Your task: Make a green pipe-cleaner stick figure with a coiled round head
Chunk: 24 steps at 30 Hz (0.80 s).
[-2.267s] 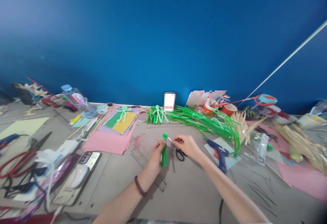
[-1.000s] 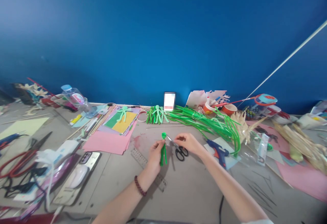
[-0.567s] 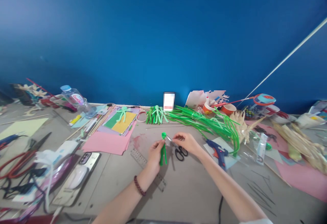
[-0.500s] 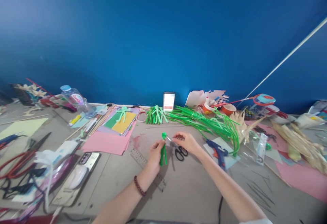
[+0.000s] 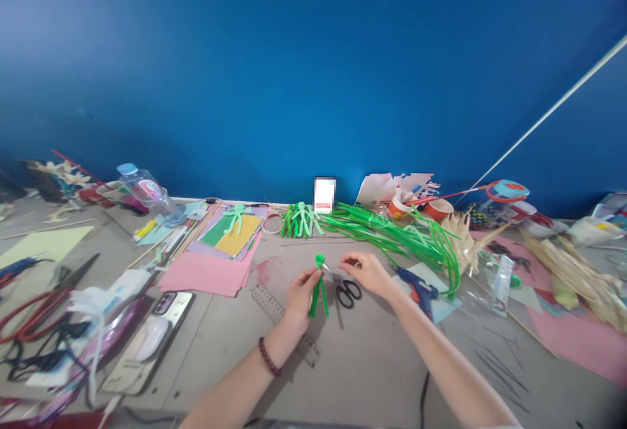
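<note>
My left hand (image 5: 300, 293) is closed on a green pipe-cleaner figure (image 5: 317, 287) and holds it upright over the grey table (image 5: 353, 364). The figure has a looped head and two legs that spread apart. My right hand (image 5: 368, 271) is just right of the head, fingers pinched at a small silvery piece that I cannot identify. Black-handled scissors (image 5: 349, 292) lie right below that hand; whether it grips them is unclear.
A blue glue gun (image 5: 417, 287) lies to the right, with a heap of green pipe cleaners (image 5: 401, 236) behind it. Finished green figures (image 5: 301, 219), pink paper (image 5: 208, 273), a clear ruler (image 5: 272, 305), a phone (image 5: 169, 303) and red scissors (image 5: 39, 301) crowd the left.
Both hands and the figure have shifted slightly right. The figure's two legs, which hung together before, now spread apart.
</note>
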Tool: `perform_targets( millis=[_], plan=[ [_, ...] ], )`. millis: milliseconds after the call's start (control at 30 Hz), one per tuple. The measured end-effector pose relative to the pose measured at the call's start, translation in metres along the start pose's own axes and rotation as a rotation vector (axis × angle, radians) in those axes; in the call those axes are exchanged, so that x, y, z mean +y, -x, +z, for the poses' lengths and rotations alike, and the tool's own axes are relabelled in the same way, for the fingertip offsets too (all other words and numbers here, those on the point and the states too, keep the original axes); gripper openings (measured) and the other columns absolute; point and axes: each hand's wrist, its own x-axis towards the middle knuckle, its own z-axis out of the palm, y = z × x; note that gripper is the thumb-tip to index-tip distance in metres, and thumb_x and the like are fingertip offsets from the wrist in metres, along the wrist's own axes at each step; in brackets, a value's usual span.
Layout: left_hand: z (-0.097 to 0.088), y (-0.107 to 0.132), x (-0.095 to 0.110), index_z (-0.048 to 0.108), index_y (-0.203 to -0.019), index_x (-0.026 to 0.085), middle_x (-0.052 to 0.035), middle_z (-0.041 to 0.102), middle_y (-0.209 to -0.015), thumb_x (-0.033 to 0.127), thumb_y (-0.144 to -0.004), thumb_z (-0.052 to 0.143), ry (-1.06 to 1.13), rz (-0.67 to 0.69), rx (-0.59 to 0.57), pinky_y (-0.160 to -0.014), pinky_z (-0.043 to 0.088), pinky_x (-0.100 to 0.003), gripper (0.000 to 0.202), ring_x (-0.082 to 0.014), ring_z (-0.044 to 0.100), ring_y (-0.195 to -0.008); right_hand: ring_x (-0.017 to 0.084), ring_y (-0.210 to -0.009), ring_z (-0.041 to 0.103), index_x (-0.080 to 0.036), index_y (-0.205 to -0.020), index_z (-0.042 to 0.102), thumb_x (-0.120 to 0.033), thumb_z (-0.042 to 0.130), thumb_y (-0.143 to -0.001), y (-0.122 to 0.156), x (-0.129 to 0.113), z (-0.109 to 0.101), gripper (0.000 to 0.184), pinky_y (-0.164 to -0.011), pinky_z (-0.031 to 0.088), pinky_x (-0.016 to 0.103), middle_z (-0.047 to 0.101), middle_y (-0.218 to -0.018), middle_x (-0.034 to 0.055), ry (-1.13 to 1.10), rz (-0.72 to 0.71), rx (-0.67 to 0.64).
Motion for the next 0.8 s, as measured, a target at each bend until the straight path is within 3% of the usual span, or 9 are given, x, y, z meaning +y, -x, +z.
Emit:
perform_targets(
  millis=[200,367,500,633,800],
  plan=[
    [0.000,-0.001,0.000,0.069,-0.074,0.014,-0.0012,0.069,-0.069,0.023,-0.046,0.084,0.021,-0.041,0.036,-0.060,0.044,-0.021,0.033,-0.0111,0.061,-0.059,0.018,-0.068,0.060,-0.018,-0.072,0.062,-0.032,0.053,-0.076,0.001,0.031,-0.030,0.017,-0.065,0.043,0.026,0.067,-0.073,0.0037,0.130,0.060,0.114],
    [-0.002,-0.002,-0.001,0.068,-0.070,0.015,-0.0001,0.066,-0.064,0.028,-0.048,0.083,0.020,-0.059,0.014,-0.057,0.042,-0.021,0.030,-0.0112,0.059,-0.058,0.020,-0.073,0.060,-0.019,-0.074,0.064,-0.024,0.050,-0.078,0.014,0.051,-0.018,0.015,-0.067,0.041,0.027,0.068,-0.079,0.0055,0.443,0.154,0.206],
    [-0.004,-0.003,-0.003,0.066,-0.066,0.014,-0.0015,0.065,-0.063,0.033,-0.055,0.079,-0.036,-0.029,-0.027,-0.060,0.042,-0.022,0.026,-0.0127,0.059,-0.061,0.021,-0.082,0.059,-0.018,-0.073,0.064,-0.017,0.050,-0.079,0.023,0.047,-0.004,0.015,-0.075,0.040,0.028,0.068,-0.081,0.0068,0.663,0.128,0.162],
    [-0.002,-0.001,-0.002,0.065,-0.070,0.015,-0.0023,0.066,-0.068,0.037,-0.060,0.076,-0.063,-0.006,-0.073,-0.067,0.044,-0.025,0.027,-0.0140,0.060,-0.066,0.021,-0.083,0.059,-0.017,-0.076,0.064,-0.017,0.051,-0.080,0.026,0.041,0.001,0.014,-0.076,0.040,0.029,0.067,-0.081,0.0079,0.749,0.126,0.111],
    [0.000,0.001,-0.003,0.065,-0.073,0.015,0.0016,0.058,-0.058,0.039,-0.059,0.076,-0.080,-0.017,-0.076,-0.055,0.040,-0.022,0.030,-0.0093,0.052,-0.053,0.023,-0.089,0.059,-0.017,-0.089,0.063,-0.025,0.052,-0.082,0.042,0.041,-0.010,0.015,-0.076,0.041,0.030,0.067,-0.089,0.0080,0.748,0.134,0.193]
  ],
)
